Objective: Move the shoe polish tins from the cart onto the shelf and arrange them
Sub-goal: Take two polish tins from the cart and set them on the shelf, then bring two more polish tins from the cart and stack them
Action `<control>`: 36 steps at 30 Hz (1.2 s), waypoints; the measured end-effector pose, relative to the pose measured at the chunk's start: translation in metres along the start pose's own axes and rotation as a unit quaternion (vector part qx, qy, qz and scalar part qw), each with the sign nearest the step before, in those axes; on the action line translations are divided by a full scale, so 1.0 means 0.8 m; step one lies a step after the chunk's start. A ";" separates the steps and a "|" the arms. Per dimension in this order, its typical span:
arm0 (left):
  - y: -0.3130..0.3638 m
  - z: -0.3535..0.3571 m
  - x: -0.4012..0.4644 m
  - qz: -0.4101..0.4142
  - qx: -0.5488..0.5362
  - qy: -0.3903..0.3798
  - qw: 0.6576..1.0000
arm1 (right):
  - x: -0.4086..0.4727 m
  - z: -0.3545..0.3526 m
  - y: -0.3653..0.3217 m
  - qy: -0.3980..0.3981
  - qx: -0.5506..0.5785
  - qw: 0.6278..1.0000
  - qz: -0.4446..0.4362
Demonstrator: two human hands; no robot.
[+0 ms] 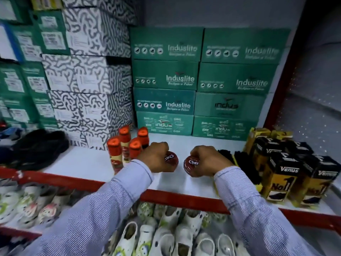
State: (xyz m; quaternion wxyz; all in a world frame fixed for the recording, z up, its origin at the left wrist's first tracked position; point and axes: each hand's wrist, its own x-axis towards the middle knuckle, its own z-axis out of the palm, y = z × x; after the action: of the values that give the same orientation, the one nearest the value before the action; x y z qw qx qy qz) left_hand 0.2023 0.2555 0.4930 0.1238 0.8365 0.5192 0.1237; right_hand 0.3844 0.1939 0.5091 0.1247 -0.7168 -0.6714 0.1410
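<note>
Two round dark-red shoe polish tins with white lettering sit side by side near the front of the white shelf (166, 183). My left hand (156, 157) grips the left tin (172, 158) from its left side. My right hand (208, 160) grips the right tin (191, 164) from its right side. Both tins are low over the shelf surface; whether they touch it I cannot tell. A small gap separates the two tins. The cart is not in view.
Several orange-capped bottles (125, 146) stand just left of my left hand. Black brushes (243, 163) and yellow-black Venus boxes (287, 174) crowd the right. Green Induslite boxes (201, 82) line the back. The shelf's red front edge (184, 197) runs above white clogs (166, 235) below.
</note>
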 end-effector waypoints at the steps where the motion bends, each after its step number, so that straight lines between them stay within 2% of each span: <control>1: -0.001 0.008 0.016 -0.009 0.006 -0.005 1.000 | 0.012 0.003 0.005 -0.004 -0.003 1.000 0.001; 11: -0.018 0.062 0.088 -0.070 0.032 -0.052 0.996 | 0.081 0.031 0.026 -0.033 -0.019 0.999 0.036; 25: -0.014 0.062 0.079 -0.086 0.023 -0.091 0.992 | 0.085 0.047 0.021 -0.053 -0.043 0.996 0.052; 29: -0.005 0.049 0.054 -0.062 0.022 -0.059 0.996 | 0.068 0.042 0.018 -0.029 -0.045 0.998 0.038; 33: 0.005 0.031 -0.010 0.028 0.028 0.017 0.999 | 0.023 0.035 0.009 0.014 -0.040 0.999 -0.017; 36: -0.001 0.040 -0.091 0.092 0.007 0.096 0.991 | -0.040 0.061 -0.005 0.040 -0.033 0.996 -0.077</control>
State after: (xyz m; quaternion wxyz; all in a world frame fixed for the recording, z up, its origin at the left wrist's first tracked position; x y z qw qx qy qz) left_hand 0.1813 0.1877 0.4568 0.0552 0.8659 0.4504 0.2106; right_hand 0.3607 0.1619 0.4666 0.1378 -0.6720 -0.7233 0.0796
